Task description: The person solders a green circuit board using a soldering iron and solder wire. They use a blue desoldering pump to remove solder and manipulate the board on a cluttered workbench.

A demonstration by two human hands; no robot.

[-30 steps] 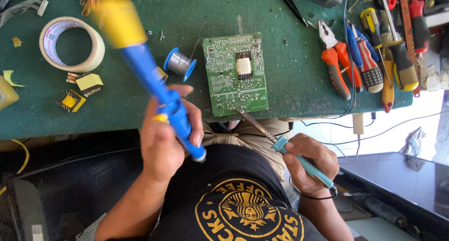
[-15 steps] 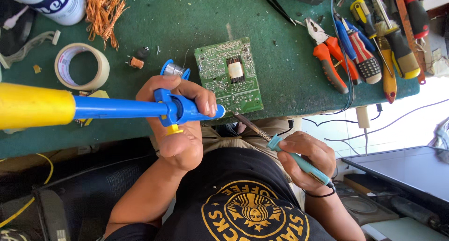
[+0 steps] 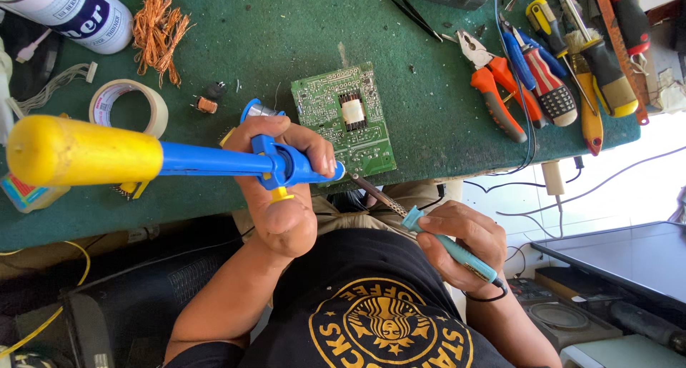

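- Two hands, both busy: left hand [image 3: 282, 196] is wrapped tight around a blue-and-yellow desoldering pump [image 3: 157, 157], thumb side near its little yellow trigger button, nozzle end pointing at the near edge of the circuit board [image 3: 344, 119].
- Right hand [image 3: 461, 243] is closed pen-style on a teal-handled soldering iron [image 3: 429, 229], metal tip angled up toward that same board edge. Makes sense, heat and suction coming at one spot from two sides.
- Board lies flat on the green desk [image 3: 286, 32], solder side up, right at the near edge so both tools reach it.
- Can't tell if either tip actually touches the board; the pump nozzle and fingers cover the spot.
- Further out: tape roll [image 3: 128, 107], copper wire tangle [image 3: 157, 25], pliers [image 3: 493, 82] and screwdrivers on the right, partly cut off up top.
- Solder spool is mostly hidden behind the left hand.
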